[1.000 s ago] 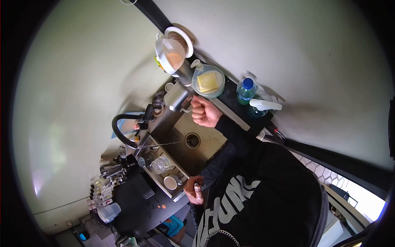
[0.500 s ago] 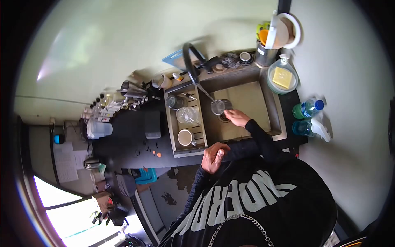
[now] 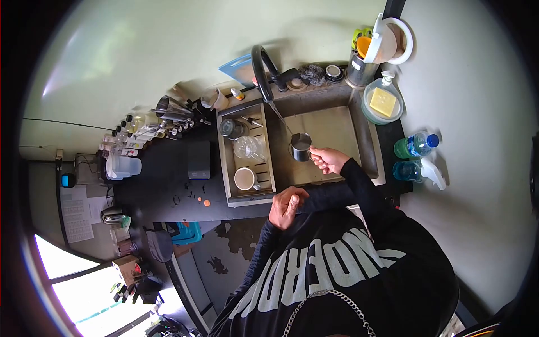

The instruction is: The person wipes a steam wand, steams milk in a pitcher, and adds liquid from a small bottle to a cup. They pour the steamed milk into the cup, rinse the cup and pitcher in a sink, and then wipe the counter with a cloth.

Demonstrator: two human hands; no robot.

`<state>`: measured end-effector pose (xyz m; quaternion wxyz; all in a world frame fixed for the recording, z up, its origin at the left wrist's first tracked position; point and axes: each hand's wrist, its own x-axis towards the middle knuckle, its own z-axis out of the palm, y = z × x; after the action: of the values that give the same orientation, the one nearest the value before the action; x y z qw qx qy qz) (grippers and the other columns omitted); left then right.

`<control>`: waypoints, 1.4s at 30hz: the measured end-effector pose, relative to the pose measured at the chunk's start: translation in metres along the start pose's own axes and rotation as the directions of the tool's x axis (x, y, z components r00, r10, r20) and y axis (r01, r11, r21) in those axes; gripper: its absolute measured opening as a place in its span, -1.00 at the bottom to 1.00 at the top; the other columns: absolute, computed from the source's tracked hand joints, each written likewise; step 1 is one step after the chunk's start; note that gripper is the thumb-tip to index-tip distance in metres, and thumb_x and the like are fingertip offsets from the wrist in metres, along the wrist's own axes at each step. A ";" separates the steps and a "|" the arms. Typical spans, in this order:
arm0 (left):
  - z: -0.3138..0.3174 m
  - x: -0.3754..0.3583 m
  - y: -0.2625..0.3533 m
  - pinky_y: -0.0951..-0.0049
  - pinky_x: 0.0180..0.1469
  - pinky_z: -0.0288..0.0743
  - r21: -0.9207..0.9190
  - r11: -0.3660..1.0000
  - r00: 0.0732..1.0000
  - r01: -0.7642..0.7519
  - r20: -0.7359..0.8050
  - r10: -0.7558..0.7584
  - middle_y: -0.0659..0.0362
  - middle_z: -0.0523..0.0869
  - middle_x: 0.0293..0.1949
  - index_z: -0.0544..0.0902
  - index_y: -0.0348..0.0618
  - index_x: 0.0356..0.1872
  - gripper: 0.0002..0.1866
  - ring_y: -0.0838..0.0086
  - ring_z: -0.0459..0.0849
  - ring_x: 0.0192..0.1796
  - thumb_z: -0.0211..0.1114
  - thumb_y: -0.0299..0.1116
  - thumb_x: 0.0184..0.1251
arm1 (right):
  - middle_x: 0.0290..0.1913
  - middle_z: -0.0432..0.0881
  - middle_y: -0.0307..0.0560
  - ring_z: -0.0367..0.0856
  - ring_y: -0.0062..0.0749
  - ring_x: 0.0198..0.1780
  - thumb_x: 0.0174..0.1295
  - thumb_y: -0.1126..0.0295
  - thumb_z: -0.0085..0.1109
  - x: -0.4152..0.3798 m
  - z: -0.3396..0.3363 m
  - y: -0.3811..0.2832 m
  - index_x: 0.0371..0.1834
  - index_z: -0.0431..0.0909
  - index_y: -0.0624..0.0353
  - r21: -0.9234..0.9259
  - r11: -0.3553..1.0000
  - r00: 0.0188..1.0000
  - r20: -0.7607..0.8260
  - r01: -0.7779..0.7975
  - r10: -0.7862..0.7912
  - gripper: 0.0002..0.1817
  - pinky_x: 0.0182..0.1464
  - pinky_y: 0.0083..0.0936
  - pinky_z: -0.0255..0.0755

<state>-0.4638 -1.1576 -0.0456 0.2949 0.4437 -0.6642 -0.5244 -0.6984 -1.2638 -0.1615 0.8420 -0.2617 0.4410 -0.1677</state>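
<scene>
A small metal pitcher (image 3: 301, 151) hangs over the right basin of the sink (image 3: 337, 124), with my right hand (image 3: 331, 160) closed on its handle. Water runs from the black faucet (image 3: 259, 68) toward the pitcher's open top. My left hand (image 3: 287, 208) is in front of the sink's near edge, fingers curled, against a black sleeve; what its fingers hold, if anything, is hidden. On the slatted tray (image 3: 268, 178) at the sink's left are a mug (image 3: 245, 178), a clear glass vessel (image 3: 249, 147) and a dark glass jar (image 3: 230, 128).
Right of the sink stand a soap dispenser with a yellow sponge (image 3: 382, 103), a blue-capped bottle (image 3: 416, 145) and a spray bottle (image 3: 411, 171). A black box (image 3: 199, 160) and a plastic container (image 3: 123, 167) are on the left counter. Behind the sink leans a blue-edged board (image 3: 238, 68).
My right hand has gone from stretched fingers beside the vessel in the basin to a closed grip on the pitcher's handle. The whole view has shifted slightly.
</scene>
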 end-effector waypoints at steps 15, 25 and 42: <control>0.003 -0.009 -0.009 0.40 -0.27 0.50 -0.027 0.999 0.996 -0.032 -0.078 0.030 0.10 0.61 -0.44 0.68 -0.35 -0.17 -0.24 0.41 0.63 -0.38 -0.12 0.29 0.61 | -0.61 0.07 -0.57 0.03 -0.75 -0.60 0.60 -0.17 -0.15 0.019 -0.001 -0.003 -0.56 0.22 -0.21 0.057 0.993 0.991 0.099 -0.100 0.094 -0.47 -0.43 -0.60 0.02; -0.005 0.001 0.003 0.40 -0.23 0.53 0.005 1.000 0.998 -0.025 -0.055 0.025 0.09 0.67 -0.37 0.68 -0.34 -0.17 -0.18 0.42 0.67 -0.35 -0.17 0.35 0.58 | -0.64 0.09 -0.57 0.06 -0.75 -0.62 0.58 -0.15 -0.07 0.021 0.011 -0.036 -0.57 0.24 -0.18 0.061 0.998 0.973 0.229 -0.025 0.011 -0.47 -0.47 -0.62 0.04; -0.015 -0.001 -0.007 0.39 -0.24 0.49 -0.042 0.997 0.995 -0.071 -0.074 0.067 0.05 0.64 -0.37 0.67 -0.34 -0.14 -0.38 0.35 0.61 -0.37 -0.06 0.12 0.65 | -0.56 0.15 -0.46 0.17 -0.66 -0.53 0.62 -0.05 -0.07 0.030 0.029 -0.050 -0.52 0.21 -0.07 0.171 0.949 0.929 0.218 0.266 -0.300 -0.49 -0.38 -0.60 0.21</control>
<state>-0.4485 -1.1636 -0.0478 0.3466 0.4326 -0.6561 -0.5122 -0.6599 -1.3112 -0.1381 0.8722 -0.2821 0.2805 -0.2846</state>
